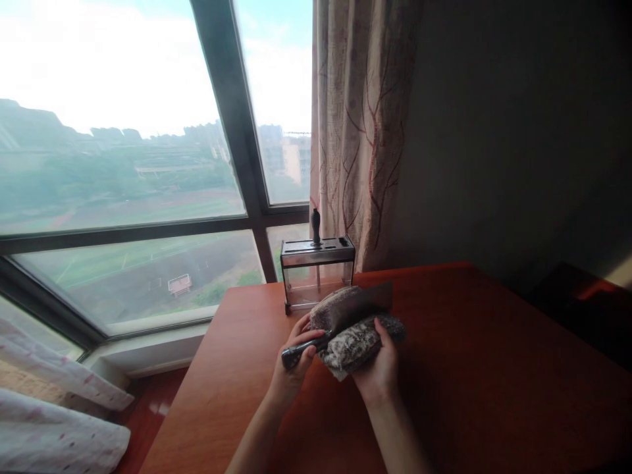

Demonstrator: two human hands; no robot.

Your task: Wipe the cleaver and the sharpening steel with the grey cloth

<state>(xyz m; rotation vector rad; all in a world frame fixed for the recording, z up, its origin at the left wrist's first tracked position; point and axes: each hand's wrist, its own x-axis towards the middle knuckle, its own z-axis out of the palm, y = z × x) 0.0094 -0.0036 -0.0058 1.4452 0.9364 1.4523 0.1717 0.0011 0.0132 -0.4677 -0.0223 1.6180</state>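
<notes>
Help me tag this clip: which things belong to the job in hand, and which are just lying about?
In the job:
cleaver, in the left hand
cloth, in the right hand, against the cleaver

Just about:
stand, untouched, though possibly related
table
curtains
window

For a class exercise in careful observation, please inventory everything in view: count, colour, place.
Knife: one, dark handle, grey blade, centre
Cloth: seemingly one, grey-white, both sides of the blade
Rack: one, silvery, far edge
Dark handle: one, black, atop the rack
Table: one, reddish-brown, beneath
Window: one, dark-framed, left
Curtains: at least two, pale, patterned, beside the window and lower left
Field: one, green, outside
Wall: one, dark, right; lower right too dim
Floor: one, reddish, lower left
Left hand: one, bare, gripping knife
Right hand: one, bare, holding cloth
</notes>
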